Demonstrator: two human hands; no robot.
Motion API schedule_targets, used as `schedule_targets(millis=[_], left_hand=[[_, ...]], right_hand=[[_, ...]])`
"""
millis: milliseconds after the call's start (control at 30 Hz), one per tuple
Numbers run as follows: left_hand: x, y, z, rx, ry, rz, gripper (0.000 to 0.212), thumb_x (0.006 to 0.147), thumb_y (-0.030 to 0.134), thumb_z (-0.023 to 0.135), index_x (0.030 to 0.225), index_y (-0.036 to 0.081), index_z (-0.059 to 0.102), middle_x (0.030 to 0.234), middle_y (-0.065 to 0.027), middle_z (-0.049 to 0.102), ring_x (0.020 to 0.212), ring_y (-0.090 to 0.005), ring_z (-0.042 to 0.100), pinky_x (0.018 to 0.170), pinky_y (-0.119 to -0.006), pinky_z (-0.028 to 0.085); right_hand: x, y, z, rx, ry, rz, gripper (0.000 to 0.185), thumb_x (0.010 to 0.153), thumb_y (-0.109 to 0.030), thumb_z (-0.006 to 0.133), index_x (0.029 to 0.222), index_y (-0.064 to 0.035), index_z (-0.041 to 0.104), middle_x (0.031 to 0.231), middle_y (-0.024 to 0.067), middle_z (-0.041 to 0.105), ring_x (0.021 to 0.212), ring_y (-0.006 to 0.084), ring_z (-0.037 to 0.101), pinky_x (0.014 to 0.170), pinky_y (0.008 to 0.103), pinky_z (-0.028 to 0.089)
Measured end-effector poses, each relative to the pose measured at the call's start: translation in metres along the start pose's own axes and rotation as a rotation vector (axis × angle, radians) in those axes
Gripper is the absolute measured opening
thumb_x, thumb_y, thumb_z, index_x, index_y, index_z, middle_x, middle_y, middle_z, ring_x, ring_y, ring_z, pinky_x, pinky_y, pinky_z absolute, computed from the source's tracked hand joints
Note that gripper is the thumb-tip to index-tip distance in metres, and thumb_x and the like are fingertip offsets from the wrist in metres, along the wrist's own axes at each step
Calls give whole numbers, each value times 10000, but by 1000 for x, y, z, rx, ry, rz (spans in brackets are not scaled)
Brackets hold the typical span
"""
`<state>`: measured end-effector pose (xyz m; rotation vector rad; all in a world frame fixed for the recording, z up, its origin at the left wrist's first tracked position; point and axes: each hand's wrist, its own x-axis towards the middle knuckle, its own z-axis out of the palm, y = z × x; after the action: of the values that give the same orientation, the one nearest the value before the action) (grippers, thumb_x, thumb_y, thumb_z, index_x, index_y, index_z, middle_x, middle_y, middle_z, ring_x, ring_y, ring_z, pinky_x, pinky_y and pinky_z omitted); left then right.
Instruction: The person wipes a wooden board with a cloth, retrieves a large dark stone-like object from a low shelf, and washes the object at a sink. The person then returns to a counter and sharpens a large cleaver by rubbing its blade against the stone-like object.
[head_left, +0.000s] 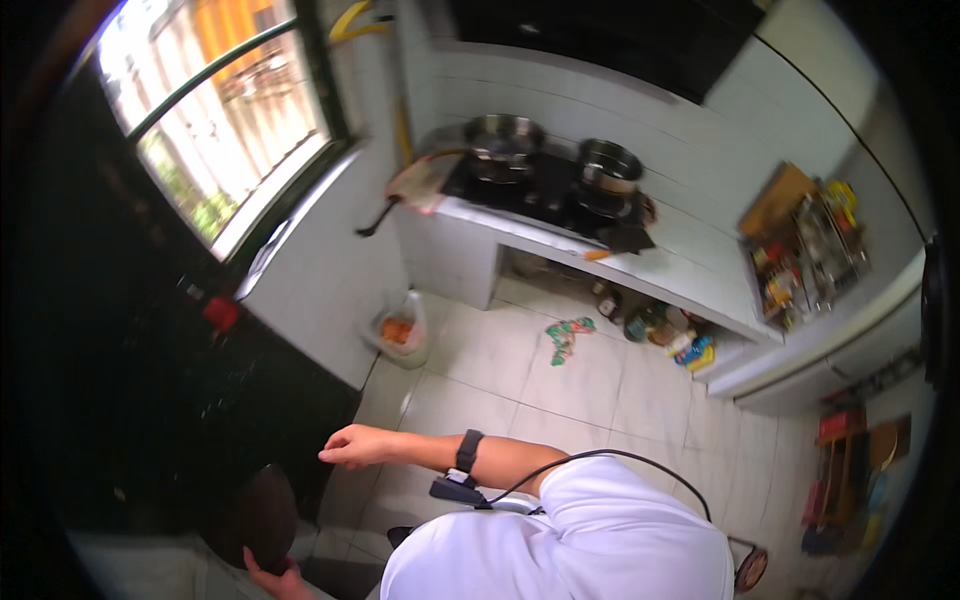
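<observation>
My left hand (279, 579), at the lower left, grips the near rim of a dark, round, pan-like object (259, 517). Its exact kind is hard to tell in the shade, and part of the hand is cut off by the frame edge. My right hand (356, 446) is held out at the edge of a dark countertop (187, 420), its fingers curled in and nothing visible in them. A black strap with a small device (457, 487) is fastened around my right forearm, and a cable runs from it behind me.
On the tiled counter (697, 277) stands a black stove (551, 195) with two steel pots (504, 146). A spatula (626, 240) lies at its front edge. A bag-lined bin (401, 334) and a patterned cloth (566, 337) are on the floor. A red-capped bottle (219, 311) is near the window.
</observation>
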<state>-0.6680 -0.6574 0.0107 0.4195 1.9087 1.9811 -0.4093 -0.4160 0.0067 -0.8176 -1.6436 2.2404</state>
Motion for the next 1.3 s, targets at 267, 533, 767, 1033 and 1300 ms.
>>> schedule_targets(millis=[267, 533, 767, 1033, 1300], left_hand=[[-120, 17, 312, -459, -794, -801, 371, 846, 242, 681, 1172, 75, 617, 1190, -71, 642, 1103, -247, 608, 976, -437, 480], [-332, 1, 563, -150, -1348, -892, 346, 847, 176, 667, 1164, 44, 624, 1127, -73, 667, 1063, -241, 628, 944, -393, 502], [-531, -51, 721, -39, -1721, -1023, 369, 857, 117, 670, 1196, 0, 585, 1166, -104, 647, 1076, -243, 622, 934, -364, 504], [-727, -153, 873, 286, -1979, -1151, 487, 847, 185, 717, 1276, 58, 525, 1222, -90, 614, 1112, -243, 604, 944, -398, 493], [-858, -243, 966, 401, -1954, -1059, 549, 838, 238, 738, 1313, 81, 511, 1229, -73, 604, 1161, -238, 573, 896, -436, 520]], right_hand=[[-243, 23, -174, 332, 446, -87, 769, 822, -723, 575, 1172, -39, 581, 955, 64, 603, 817, 145, 603, 772, 301, 529], [-458, 51, -271, 499, 1028, -193, 520, 810, -465, 763, 981, 5, 620, 865, 44, 613, 745, 116, 619, 695, 260, 553], [-600, 123, -360, 803, 1375, -228, 345, 804, -270, 796, 943, -10, 617, 910, 59, 635, 763, 150, 640, 725, 297, 569], [-730, 205, -487, 1024, 1580, -346, 307, 818, -239, 788, 897, -8, 602, 831, 65, 639, 695, 159, 637, 696, 285, 580], [-811, 303, -612, 1151, 1571, -335, 339, 824, -226, 785, 893, 29, 573, 864, 88, 621, 730, 168, 641, 722, 312, 599]])
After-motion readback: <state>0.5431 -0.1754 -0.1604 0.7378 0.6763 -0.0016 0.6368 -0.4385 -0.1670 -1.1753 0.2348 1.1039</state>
